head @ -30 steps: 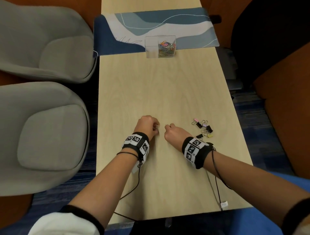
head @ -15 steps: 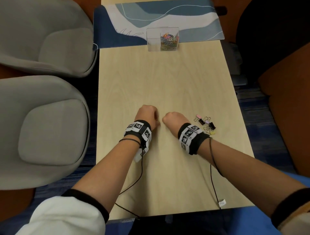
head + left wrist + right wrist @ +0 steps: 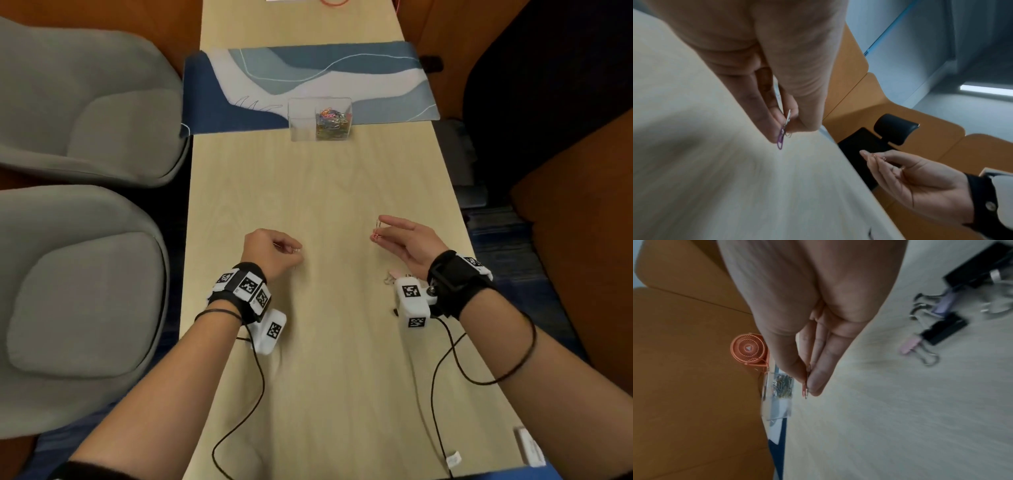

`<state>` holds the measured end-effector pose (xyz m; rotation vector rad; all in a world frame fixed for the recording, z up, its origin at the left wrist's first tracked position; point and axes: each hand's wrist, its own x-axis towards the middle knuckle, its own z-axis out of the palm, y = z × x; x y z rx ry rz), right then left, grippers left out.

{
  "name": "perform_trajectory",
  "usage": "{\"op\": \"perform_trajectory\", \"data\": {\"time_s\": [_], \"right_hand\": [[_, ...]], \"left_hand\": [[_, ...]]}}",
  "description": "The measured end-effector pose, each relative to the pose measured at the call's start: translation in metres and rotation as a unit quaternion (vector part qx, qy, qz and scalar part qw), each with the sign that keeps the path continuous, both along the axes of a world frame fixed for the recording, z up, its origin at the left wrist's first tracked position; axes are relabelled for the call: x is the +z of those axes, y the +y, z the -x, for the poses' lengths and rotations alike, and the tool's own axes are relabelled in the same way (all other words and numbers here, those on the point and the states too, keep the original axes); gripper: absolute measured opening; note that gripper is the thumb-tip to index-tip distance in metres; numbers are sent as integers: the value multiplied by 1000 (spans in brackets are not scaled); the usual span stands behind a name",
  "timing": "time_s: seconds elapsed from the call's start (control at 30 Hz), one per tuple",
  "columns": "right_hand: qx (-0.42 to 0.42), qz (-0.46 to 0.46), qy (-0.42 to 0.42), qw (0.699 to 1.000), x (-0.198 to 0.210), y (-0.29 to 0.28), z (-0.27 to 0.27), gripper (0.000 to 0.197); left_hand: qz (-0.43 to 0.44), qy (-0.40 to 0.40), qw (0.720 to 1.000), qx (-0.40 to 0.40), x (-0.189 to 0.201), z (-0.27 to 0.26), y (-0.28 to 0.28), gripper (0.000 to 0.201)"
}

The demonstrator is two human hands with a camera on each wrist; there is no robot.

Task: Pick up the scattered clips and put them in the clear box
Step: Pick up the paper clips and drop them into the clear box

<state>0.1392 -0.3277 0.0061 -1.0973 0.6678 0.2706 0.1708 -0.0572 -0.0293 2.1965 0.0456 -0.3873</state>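
Note:
My left hand (image 3: 274, 251) hovers low over the wooden table (image 3: 325, 342) and pinches a purple paper clip (image 3: 780, 140) with a silver one between thumb and fingertip. My right hand (image 3: 400, 240) is raised to the right, palm turned inward, pinching a red paper clip (image 3: 805, 389) (image 3: 377, 230). The clear box (image 3: 320, 118) stands far ahead at the edge of the blue mat, its right compartment holding several coloured clips. A small heap of binder clips (image 3: 937, 327) lies on the table just behind my right hand; in the head view my right wrist mostly hides it.
Two grey armchairs (image 3: 82, 274) stand along the table's left edge. A blue and white mat (image 3: 308, 78) crosses the table's far part. An orange desk fan (image 3: 749, 350) shows in the right wrist view. Orange partitions and a dark chair stand on the right.
Both hands were fists close together near the table's middle. They have parted: the right one has swung right and lifted with a red clip, the left has stayed low with its clips.

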Motion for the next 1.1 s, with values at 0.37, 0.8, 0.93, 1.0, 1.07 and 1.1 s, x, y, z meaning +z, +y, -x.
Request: {"op": "perform_trajectory", "data": {"time_s": [0.37,0.8,0.93,1.0,1.07,1.1], "right_hand": [[-4,-17,-132,991,74,-12,-150,29],[-39,177,-198,963,44,-10,-271,24],[-5,280,-206,938,20,-7,-287,20],[3,309,-208,928,11,-6,-293,20],[16,336,-216,917,5,-6,-296,20],[22,351,-221,910,4,-7,-297,20]], "left_hand": [[100,-215,971,34,96,-156,-53,18],[179,-182,963,83,43,-259,-112,13],[148,-189,969,66,21,-274,-116,15],[118,-192,974,39,12,-277,-115,18],[80,-199,977,13,5,-276,-115,18],[58,-214,975,-3,1,-276,-115,18]]}}
